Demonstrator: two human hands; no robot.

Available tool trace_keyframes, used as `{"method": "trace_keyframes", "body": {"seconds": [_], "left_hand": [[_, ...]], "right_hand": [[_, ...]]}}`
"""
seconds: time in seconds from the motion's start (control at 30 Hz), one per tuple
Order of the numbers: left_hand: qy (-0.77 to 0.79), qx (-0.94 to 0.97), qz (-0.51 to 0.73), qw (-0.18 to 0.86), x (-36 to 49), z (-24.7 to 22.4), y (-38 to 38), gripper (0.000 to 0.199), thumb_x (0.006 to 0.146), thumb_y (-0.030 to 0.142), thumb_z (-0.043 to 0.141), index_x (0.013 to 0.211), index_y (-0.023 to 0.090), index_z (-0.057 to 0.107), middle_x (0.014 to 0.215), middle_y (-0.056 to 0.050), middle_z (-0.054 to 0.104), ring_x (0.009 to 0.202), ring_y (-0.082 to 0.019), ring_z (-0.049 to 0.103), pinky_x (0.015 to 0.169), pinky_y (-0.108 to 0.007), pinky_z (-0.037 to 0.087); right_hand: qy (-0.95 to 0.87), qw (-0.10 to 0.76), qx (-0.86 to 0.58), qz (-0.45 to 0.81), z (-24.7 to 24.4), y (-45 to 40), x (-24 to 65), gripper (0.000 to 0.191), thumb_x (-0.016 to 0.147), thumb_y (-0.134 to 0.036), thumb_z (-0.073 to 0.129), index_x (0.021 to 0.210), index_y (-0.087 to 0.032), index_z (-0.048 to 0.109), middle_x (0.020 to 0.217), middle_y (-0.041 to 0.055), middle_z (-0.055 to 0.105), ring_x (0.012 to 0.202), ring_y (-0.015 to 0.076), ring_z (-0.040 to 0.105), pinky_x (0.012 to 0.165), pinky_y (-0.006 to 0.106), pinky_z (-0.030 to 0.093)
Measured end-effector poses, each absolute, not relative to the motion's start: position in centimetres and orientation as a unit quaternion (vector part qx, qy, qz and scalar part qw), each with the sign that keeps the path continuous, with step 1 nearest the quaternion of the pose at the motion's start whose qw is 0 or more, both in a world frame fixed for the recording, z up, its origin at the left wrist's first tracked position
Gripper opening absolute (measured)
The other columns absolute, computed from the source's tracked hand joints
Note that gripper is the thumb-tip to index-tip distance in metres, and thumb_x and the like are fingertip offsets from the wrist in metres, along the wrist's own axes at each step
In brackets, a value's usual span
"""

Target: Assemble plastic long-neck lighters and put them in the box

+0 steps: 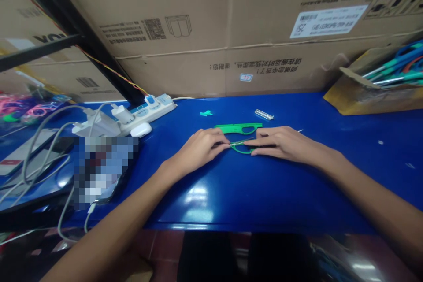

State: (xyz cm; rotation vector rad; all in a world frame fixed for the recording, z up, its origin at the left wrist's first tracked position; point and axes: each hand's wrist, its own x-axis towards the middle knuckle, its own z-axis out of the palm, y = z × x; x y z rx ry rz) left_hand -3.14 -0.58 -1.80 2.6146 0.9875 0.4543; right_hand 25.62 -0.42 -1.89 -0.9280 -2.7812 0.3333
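My left hand (206, 147) pinches one end of a green looped piece (243, 150) that lies low over the blue table. The fingers of my right hand (279, 141) are closed on the other end of this piece, and a thin pale strip runs along it between both hands. Just behind my fingers lies a second green piece (238, 128) with an oval opening; my right fingers partly cover its right end. Farther back are a small teal-green scrap (206, 113) and a short clear and silvery part (264, 114).
At left on the blue table (198, 194) are a white power strip (148, 116) with chargers and cables, a white earphone case (141, 129) and a phone (105, 167). Large cardboard boxes (198, 66) stand behind. An open carton (366, 97) of blue-green tools sits at right.
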Motion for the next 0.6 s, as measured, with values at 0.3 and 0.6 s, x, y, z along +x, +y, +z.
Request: {"method": "trace_keyframes", "body": {"seconds": [0.3,0.6], "left_hand": [[0.345,0.914,0.161,0.143,-3.0,-1.7,-0.5,0.025,0.103,0.033,0.052,0.11,0.021,0.073,0.108,-0.005,0.07,0.093,-0.018,0.068,0.08,-0.033,0.052],[0.349,0.91,0.159,0.157,-2.9,-1.6,-0.6,0.022,0.102,0.032,0.053,0.106,0.022,0.072,0.104,-0.003,0.071,0.091,-0.018,0.067,0.078,-0.031,0.051]], "right_hand": [[-0.918,0.101,-0.366,0.118,-1.5,-0.7,24.5,0.045,0.095,-0.06,0.053,0.127,-0.033,0.069,0.094,0.0039,0.068,0.082,0.0192,0.063,0.062,0.028,0.04],[-0.923,0.112,-0.36,0.08,-1.2,-1.6,23.3,0.046,0.094,-0.059,0.055,0.115,-0.022,0.072,0.102,0.007,0.07,0.086,0.0215,0.066,0.06,0.03,0.042]]}}
